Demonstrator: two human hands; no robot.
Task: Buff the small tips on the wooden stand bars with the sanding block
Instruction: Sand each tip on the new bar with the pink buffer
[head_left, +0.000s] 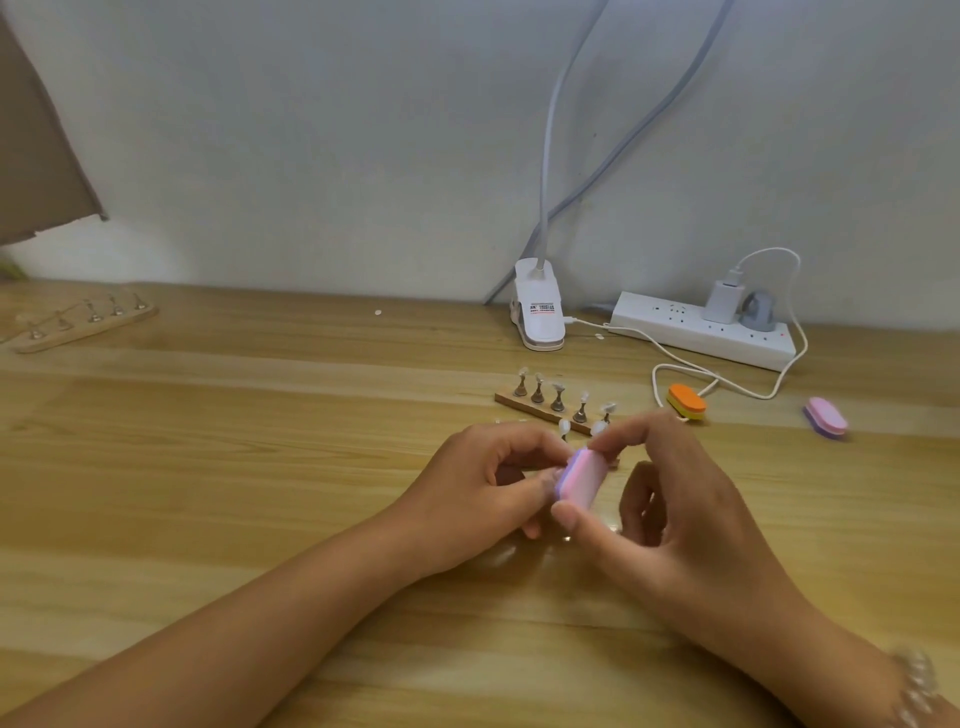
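Observation:
A pink and purple sanding block sits between my two hands at the table's middle. My right hand pinches it between thumb below and fingers above. My left hand has its fingers curled at the block's left side; what they pinch is hidden. Just behind the hands lies a wooden stand bar with several metal holders carrying small pale tips. Two more tips show right behind the block, and their bar is mostly hidden by my hands.
A second wooden stand bar lies far left. An orange block and another pink block lie to the right. A white clamp lamp base, a power strip and its cable line the back wall.

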